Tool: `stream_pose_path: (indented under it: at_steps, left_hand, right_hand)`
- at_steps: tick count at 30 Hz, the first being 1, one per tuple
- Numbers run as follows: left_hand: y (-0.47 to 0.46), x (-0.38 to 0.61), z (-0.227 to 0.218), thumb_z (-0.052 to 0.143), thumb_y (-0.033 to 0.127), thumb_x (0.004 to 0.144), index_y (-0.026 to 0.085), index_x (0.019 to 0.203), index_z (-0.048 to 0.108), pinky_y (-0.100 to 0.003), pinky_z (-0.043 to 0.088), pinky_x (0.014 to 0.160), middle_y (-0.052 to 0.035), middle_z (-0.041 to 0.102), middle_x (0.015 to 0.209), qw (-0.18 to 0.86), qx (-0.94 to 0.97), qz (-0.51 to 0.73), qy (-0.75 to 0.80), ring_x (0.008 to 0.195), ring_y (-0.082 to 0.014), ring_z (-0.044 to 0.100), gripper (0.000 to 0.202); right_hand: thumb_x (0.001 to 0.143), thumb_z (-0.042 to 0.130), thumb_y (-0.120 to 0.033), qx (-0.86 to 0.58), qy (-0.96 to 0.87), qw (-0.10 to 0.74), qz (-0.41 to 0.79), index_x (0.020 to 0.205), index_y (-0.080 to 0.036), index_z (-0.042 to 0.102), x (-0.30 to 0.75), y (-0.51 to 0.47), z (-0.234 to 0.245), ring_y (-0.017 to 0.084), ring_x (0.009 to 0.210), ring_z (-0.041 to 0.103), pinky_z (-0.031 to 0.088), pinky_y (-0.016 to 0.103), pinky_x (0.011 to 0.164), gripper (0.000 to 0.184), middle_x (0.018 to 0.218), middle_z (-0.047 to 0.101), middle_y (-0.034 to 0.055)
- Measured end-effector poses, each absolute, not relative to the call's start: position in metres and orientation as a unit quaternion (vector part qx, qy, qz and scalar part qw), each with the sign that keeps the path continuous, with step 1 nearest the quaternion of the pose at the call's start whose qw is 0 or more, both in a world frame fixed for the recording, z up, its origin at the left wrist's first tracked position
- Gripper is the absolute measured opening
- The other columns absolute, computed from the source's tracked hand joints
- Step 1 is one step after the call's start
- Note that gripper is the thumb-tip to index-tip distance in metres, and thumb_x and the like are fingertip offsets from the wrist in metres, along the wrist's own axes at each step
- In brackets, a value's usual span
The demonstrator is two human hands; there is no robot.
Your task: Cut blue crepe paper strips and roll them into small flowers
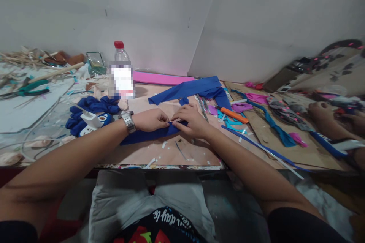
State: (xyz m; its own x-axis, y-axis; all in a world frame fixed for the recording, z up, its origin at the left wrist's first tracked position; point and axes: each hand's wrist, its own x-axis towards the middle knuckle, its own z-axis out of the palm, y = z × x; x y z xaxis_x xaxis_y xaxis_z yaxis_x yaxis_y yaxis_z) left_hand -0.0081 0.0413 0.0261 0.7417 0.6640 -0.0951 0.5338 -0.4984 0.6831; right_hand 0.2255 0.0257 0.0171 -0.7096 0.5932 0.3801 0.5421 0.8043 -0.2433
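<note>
A long strip of blue fabric (155, 135) lies flat on the table in front of me. My left hand (152, 119), with a metal watch (129, 122) on its wrist, pinches the strip's upper edge. Close beside it, my right hand (191, 120) presses and grips the same edge, thumb near the left fingertips. The fabric between the fingers is mostly covered. Behind my hands lies a second, folded length of blue fabric (185, 88). Gathered blue fabric pieces (94, 105) are heaped left of my left wrist, next to a blue and white device with a white plug (91, 119).
An orange cutter (234, 115) and paper scraps lie right of my hands. A bottle with a red cap (119, 45) stands at the back. Green-handled pliers (33, 87) and thin sticks (25, 59) are at left. Another person's hands (321, 111) are at far right.
</note>
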Motion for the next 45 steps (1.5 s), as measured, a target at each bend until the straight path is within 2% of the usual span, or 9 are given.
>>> stream_pose_path:
  at_steps: [8, 15, 22, 26, 32, 35, 39, 41, 45]
  left_hand:
    - [0.0405, -0.0062, 0.0231, 0.051, 0.045, 0.093, 0.016, 0.069, 0.063, -0.028, 0.027, 0.058, 0.0022, 0.047, 0.058, 0.371, 0.854, 0.108, 0.348, 0.057, -0.0131, 0.039, 0.039]
    - [0.0407, -0.0061, 0.0232, 0.054, 0.043, 0.092, 0.015, 0.069, 0.063, -0.028, 0.029, 0.058, 0.0019, 0.051, 0.058, 0.381, 0.847, 0.116, 0.352, 0.057, -0.0126, 0.041, 0.037]
    - [0.0363, -0.0052, 0.0269, 0.056, 0.033, 0.085, 0.015, 0.079, 0.072, -0.026, 0.038, 0.055, -0.0009, 0.065, 0.067, 0.506, 0.766, 0.126, 0.376, 0.057, -0.0138, 0.052, 0.024]
    - [0.0361, -0.0056, 0.0262, 0.055, 0.028, 0.082, 0.016, 0.084, 0.075, -0.026, 0.046, 0.060, -0.0039, 0.072, 0.075, 0.587, 0.706, 0.133, 0.374, 0.062, -0.0154, 0.060, 0.024]
    - [0.0367, -0.0060, 0.0302, 0.050, 0.022, 0.080, 0.016, 0.073, 0.071, -0.027, 0.049, 0.067, -0.0034, 0.072, 0.077, 0.515, 0.755, 0.163, 0.370, 0.067, -0.0154, 0.060, 0.022]
    - [0.0353, -0.0058, 0.0321, 0.050, 0.027, 0.087, 0.015, 0.075, 0.070, -0.028, 0.047, 0.062, -0.0037, 0.070, 0.073, 0.528, 0.745, 0.162, 0.375, 0.061, -0.0148, 0.056, 0.026]
    - [0.0348, -0.0070, 0.0291, 0.051, 0.044, 0.096, 0.014, 0.093, 0.073, -0.029, 0.049, 0.066, -0.0057, 0.073, 0.076, 0.637, 0.685, 0.142, 0.325, 0.064, -0.0159, 0.059, 0.037]
    - [0.0361, -0.0075, 0.0281, 0.052, 0.047, 0.096, 0.015, 0.092, 0.073, -0.027, 0.047, 0.068, -0.0039, 0.071, 0.074, 0.625, 0.698, 0.145, 0.318, 0.064, -0.0152, 0.058, 0.039]
    - [0.0390, -0.0062, 0.0299, 0.052, 0.047, 0.095, 0.015, 0.074, 0.067, -0.025, 0.036, 0.063, 0.0013, 0.059, 0.066, 0.480, 0.792, 0.165, 0.339, 0.062, -0.0123, 0.047, 0.041]
  right_hand:
    - [0.093, 0.068, -0.027, -0.301, -0.917, 0.257, 0.047, 0.089, -0.022, 0.075, 0.2242, 0.0260, 0.0168, 0.022, 0.089, 0.066, 0.032, 0.047, 0.097, 0.009, 0.086, 0.077, 0.0040]
    - [0.093, 0.066, -0.028, -0.291, -0.909, 0.294, 0.047, 0.090, -0.023, 0.075, 0.2213, 0.0249, 0.0147, 0.021, 0.083, 0.066, 0.036, 0.046, 0.095, 0.010, 0.082, 0.078, 0.0031]
    - [0.095, 0.066, -0.029, -0.294, -0.910, 0.291, 0.025, 0.093, -0.024, 0.075, 0.2215, 0.0249, 0.0166, 0.022, 0.086, 0.066, 0.035, 0.046, 0.093, 0.010, 0.087, 0.079, 0.0027]
    - [0.096, 0.066, -0.028, -0.265, -0.913, 0.308, 0.028, 0.098, -0.024, 0.074, 0.2217, 0.0245, 0.0179, 0.021, 0.084, 0.068, 0.036, 0.046, 0.094, 0.010, 0.088, 0.079, 0.0027]
    - [0.098, 0.063, -0.031, -0.258, -0.916, 0.306, 0.035, 0.094, -0.025, 0.073, 0.2219, 0.0243, 0.0191, 0.021, 0.084, 0.069, 0.037, 0.047, 0.095, 0.013, 0.087, 0.079, 0.0034]
    - [0.098, 0.063, -0.029, -0.248, -0.916, 0.313, 0.028, 0.095, -0.025, 0.073, 0.2230, 0.0245, 0.0184, 0.020, 0.084, 0.070, 0.038, 0.047, 0.096, 0.011, 0.087, 0.079, 0.0029]
    - [0.096, 0.067, -0.025, -0.237, -0.912, 0.335, 0.019, 0.097, -0.024, 0.073, 0.2240, 0.0253, 0.0161, 0.019, 0.082, 0.069, 0.039, 0.046, 0.095, 0.006, 0.086, 0.079, 0.0019]
    - [0.094, 0.069, -0.025, -0.242, -0.909, 0.338, 0.018, 0.097, -0.023, 0.073, 0.2241, 0.0260, 0.0149, 0.020, 0.082, 0.069, 0.039, 0.045, 0.094, 0.005, 0.086, 0.079, 0.0022]
    - [0.093, 0.070, -0.025, -0.249, -0.906, 0.341, 0.018, 0.096, -0.022, 0.073, 0.2238, 0.0267, 0.0142, 0.020, 0.082, 0.069, 0.039, 0.045, 0.093, 0.005, 0.086, 0.078, 0.0034]
